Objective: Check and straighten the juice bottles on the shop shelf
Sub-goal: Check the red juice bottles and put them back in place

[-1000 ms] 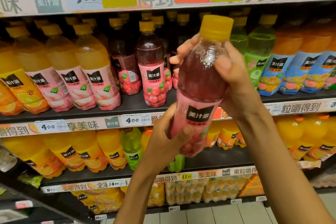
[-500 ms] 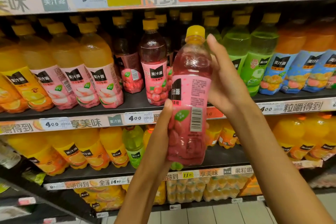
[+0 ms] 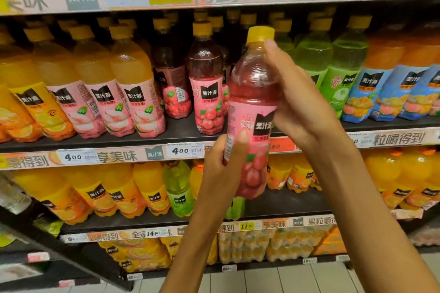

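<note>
Head view is showing the left hand (image 3: 226, 162) clasping the lower label of a pink juice bottle (image 3: 251, 112), while the right hand (image 3: 302, 102) is wrapping its shoulder below the yellow cap (image 3: 260, 34). It is hanging upright in front of the shelf (image 3: 142, 137), clear of the row. Full of liquid, it is probably fairly heavy, its thin plastic giving under squeeze and its film label slick; gripping base and shoulder looks safest. Behind, red bottles (image 3: 207, 78) are standing beside a gap.
</note>
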